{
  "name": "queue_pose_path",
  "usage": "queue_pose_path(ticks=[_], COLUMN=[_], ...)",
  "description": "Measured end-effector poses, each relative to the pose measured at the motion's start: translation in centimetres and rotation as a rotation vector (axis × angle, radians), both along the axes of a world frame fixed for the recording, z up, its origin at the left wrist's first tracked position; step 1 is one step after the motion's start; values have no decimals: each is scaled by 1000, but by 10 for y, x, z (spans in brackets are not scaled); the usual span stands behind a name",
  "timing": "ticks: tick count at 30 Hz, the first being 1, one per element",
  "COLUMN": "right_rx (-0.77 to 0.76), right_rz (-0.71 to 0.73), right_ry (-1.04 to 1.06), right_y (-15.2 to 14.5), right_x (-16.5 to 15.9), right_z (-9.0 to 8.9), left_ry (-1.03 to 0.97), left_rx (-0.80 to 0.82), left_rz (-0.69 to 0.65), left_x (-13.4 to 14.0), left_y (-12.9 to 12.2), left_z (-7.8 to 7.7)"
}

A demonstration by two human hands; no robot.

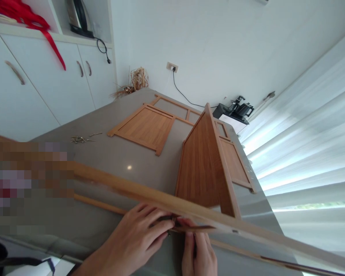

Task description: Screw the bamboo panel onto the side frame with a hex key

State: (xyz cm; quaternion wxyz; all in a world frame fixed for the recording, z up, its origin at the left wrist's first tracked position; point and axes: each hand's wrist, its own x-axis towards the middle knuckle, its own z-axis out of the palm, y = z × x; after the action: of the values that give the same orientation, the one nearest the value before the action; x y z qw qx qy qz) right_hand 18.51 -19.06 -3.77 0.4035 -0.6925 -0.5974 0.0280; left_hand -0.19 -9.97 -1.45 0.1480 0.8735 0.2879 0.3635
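Note:
A long wooden rail (149,193) runs across the near side, just above both hands. My left hand (140,234) is closed below it, thumb and fingers pinched together at a joint; something small there is too hidden to name. Beside it my right hand (199,251) has its fingers pressed together at the edge of a short wooden strip (199,229) under the rail. Behind the rail an upright wooden panel (202,165) meets it at an angle. A second, thinner rail (100,204) lies lower, partly hidden by my left hand.
On the grey table (149,168) lie a flat wooden panel (145,126), an open wooden frame (175,105), another panel (235,161) and a pile of bolts (79,139). White cabinets (46,76) stand left; a kettle stand (232,117) and curtain (313,153) are right.

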Motion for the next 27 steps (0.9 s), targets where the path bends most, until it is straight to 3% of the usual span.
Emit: queue_pose_path(ticks=[3,8,15,27], right_rx=[69,103,49,-64], right_rz=[34,-33,8,175], right_ry=[51,169,282,245], right_y=[4,-5,-30,-37], right_x=[0,0,-7,-4], right_z=[11,27,26,28], left_ry=[80,193,204,183], left_rx=[14,38,66,37], left_rz=[-67,-133,-148,-131], left_x=[-2,-2,-2,-5], left_y=[1,10,11,8], left_z=[4,13,16,13])
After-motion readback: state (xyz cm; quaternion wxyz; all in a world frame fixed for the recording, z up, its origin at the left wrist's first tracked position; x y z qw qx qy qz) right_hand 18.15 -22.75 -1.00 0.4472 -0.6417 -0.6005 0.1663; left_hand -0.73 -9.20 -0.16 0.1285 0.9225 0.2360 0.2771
